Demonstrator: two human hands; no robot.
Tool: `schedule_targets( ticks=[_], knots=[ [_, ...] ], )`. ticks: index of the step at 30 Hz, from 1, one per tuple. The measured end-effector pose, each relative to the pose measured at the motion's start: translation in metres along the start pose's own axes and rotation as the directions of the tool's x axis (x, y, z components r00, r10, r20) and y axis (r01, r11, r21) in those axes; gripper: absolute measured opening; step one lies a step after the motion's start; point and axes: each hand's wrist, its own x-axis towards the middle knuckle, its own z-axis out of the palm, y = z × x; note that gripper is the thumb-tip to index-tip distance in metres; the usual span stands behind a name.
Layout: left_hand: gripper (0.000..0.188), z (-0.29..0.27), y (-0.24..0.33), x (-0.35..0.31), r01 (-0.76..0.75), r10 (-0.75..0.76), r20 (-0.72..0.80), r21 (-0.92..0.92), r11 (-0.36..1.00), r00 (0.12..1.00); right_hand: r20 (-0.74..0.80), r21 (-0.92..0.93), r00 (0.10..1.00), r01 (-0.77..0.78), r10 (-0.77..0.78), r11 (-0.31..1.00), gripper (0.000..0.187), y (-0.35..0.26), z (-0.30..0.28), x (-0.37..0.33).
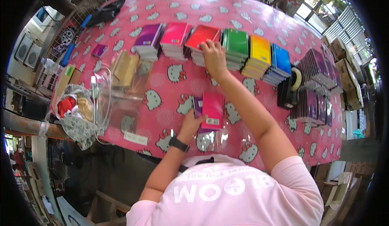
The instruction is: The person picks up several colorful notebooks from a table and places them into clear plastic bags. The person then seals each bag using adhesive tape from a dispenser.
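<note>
Near the table's front edge, my left hand (pixel 192 124) is closed on the lower left side of a pink notebook (pixel 213 109), its thumb on the cover. A purple notebook (pixel 198 106) lies under the pink one, mostly covered. My right hand (pixel 215 55) reaches to the stack of red notebooks (pixel 204 35), its fingers bent over the near right part of the top one. Beside that stack, in one row, stand stacks of purple notebooks (pixel 149 35), pink notebooks (pixel 175 32), green notebooks (pixel 236 42), yellow notebooks (pixel 260 51) and blue notebooks (pixel 281 59).
On the right are a black tape dispenser (pixel 288 90) and wrapped packs of purple notebooks (pixel 314 70). To the left lie clear plastic bags (pixel 129 108), a tan packet (pixel 124 68), a small purple notebook (pixel 99 50) and a patterned cloth bag (pixel 77 124) at the edge.
</note>
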Motion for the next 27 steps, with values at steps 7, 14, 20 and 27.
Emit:
schedule_targets(
  ticks=[7, 14, 20, 27],
  knots=[
    [0.036, -0.006, 0.014, 0.007, 0.177, -0.146, 0.167, -0.193, 0.965, 0.975, 0.013, 0.198, 0.987, 0.153, -0.158, 0.968, 0.016, 0.025, -0.019, -0.001],
    [0.051, -0.018, 0.027, 0.005, 0.43, -0.311, 0.298, -0.584, 0.689, 0.903, 0.31, 0.826, 0.898, -0.417, 0.312, 0.378, 0.017, 0.029, -0.107, 0.003],
    [0.056, -0.007, 0.037, 0.009, 0.428, -0.325, 0.288, -0.459, 0.778, 0.901, 0.793, 0.442, 0.598, -0.696, 0.117, 0.565, 0.027, 0.03, -0.05, -0.112],
    [0.041, -0.003, 0.031, 0.001, 0.267, -0.229, 0.16, -0.283, 0.921, 0.96, 0.208, 0.046, 0.978, -0.009, -0.001, 0.999, 0.032, 0.05, -0.075, -0.007]
  ],
)
